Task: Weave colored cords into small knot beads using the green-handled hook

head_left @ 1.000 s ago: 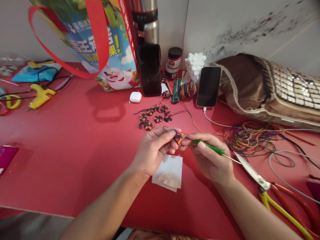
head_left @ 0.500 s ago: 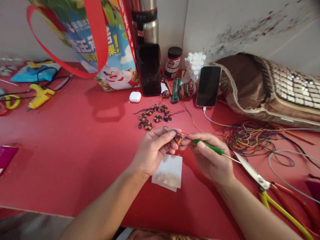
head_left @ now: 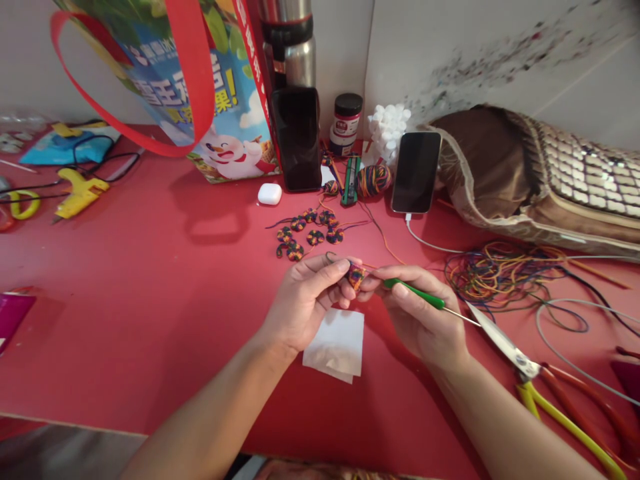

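Between the thumb and fingers of my left hand (head_left: pixel 316 293) is a small multicoloured crochet piece (head_left: pixel 357 276), orange, purple and dark green. My right hand (head_left: pixel 425 313) is closed round a crochet hook (head_left: pixel 420 295) with a green handle; its thin metal end sticks out behind toward the scissors. The hook's front tip is hidden near the piece, where the fingertips of both hands almost meet. A strand of yarn (head_left: pixel 385 241) runs from the back of the table toward my hands. Beyond them lie several small crocheted rounds (head_left: pixel 315 237) in the same colours.
White paper (head_left: pixel 336 340) lies below my hands. Large scissors (head_left: pixel 523 365) and a yarn tangle (head_left: pixel 483 273) are at right. Behind stand two phones (head_left: pixel 416 173), a yarn ball (head_left: pixel 375 180), a jar (head_left: pixel 347 127) and a shopping bag (head_left: pixel 235 147). A yellow glue gun (head_left: pixel 77 193) lies left.
The crochet piece has tilted very slightly between my left fingers. Both hands otherwise keep the same place and grip.
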Tool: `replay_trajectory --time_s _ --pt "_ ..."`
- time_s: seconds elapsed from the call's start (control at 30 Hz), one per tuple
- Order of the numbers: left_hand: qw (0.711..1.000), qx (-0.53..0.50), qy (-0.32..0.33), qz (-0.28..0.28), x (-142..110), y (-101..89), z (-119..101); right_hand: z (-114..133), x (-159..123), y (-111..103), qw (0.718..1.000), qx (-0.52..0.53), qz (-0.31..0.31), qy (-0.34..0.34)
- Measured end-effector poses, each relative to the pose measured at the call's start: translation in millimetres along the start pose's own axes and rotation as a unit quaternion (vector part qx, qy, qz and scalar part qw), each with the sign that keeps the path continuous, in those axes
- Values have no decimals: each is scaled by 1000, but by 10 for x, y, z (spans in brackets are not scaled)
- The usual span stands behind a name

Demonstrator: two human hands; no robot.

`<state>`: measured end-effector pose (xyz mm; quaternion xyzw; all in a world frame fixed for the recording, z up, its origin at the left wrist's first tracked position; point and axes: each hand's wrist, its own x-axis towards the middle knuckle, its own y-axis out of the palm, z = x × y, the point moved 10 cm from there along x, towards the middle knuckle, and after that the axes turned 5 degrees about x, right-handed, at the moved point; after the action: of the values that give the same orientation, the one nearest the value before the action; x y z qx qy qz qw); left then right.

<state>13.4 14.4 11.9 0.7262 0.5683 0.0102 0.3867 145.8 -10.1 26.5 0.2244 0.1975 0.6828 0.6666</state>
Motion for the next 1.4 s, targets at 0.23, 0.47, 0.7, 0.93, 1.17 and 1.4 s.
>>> replay_trajectory --time_s 0.23,0.47,0.7,0.93,1.17,1.4 --pt "1000 10 0 -5 2 -3 -4 -7 -1 -6 1000 -11 -3 8" --pt "999 37 11 -7 -10 -17 -14 -9 2 -7 1000 -20 3 14" --pt "1000 13 16 4 0 16 3 -10 5 1 1000 2 -10 2" --pt "1000 -3 18 10 1 35 6 -7 23 39 1000 17 -5 -3" --pt "999 -21 25 10 11 41 8 -24 22 51 999 34 -1 -6" --pt "999 -45 22 2 18 28 19 -52 9 79 999 42 3 -3"
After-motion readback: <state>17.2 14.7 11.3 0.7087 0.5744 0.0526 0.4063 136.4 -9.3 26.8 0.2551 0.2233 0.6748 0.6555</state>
